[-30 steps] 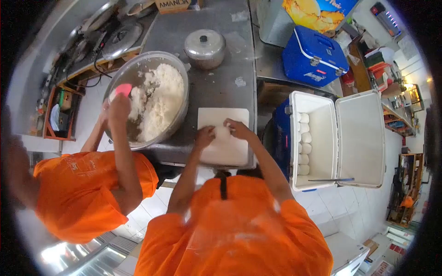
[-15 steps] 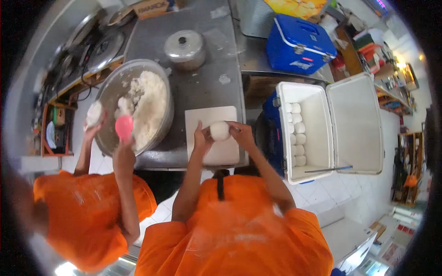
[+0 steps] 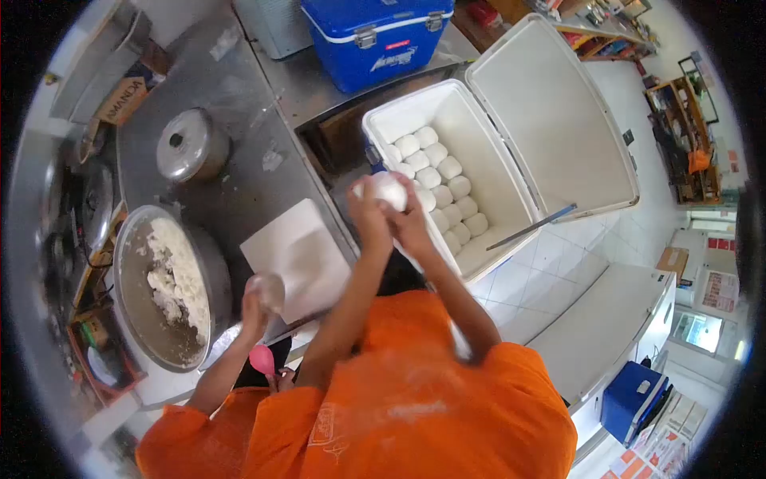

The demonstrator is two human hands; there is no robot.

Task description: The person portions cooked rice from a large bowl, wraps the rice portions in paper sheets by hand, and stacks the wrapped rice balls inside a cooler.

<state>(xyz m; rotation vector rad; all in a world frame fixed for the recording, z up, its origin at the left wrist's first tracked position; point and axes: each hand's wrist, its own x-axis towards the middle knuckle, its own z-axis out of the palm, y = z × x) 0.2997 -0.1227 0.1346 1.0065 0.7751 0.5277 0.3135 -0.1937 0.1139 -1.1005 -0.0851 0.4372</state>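
My left hand and my right hand are closed together around a smooth white food ball, holding it over the near left rim of the open cooler box. Rows of similar white balls lie inside on the box's left part. To the left of my forearms, a white board lies at the table's edge with nothing on it.
A co-worker's hand holds a blurred rounded object by the board; a pink scoop is in the other. A large metal basin holds crumbly white food. Behind are a lidded pot and a blue cooler.
Both hands have carried the ball from above the board rightward to the cooler box. My view has turned right. The co-worker's scoop has left the basin.
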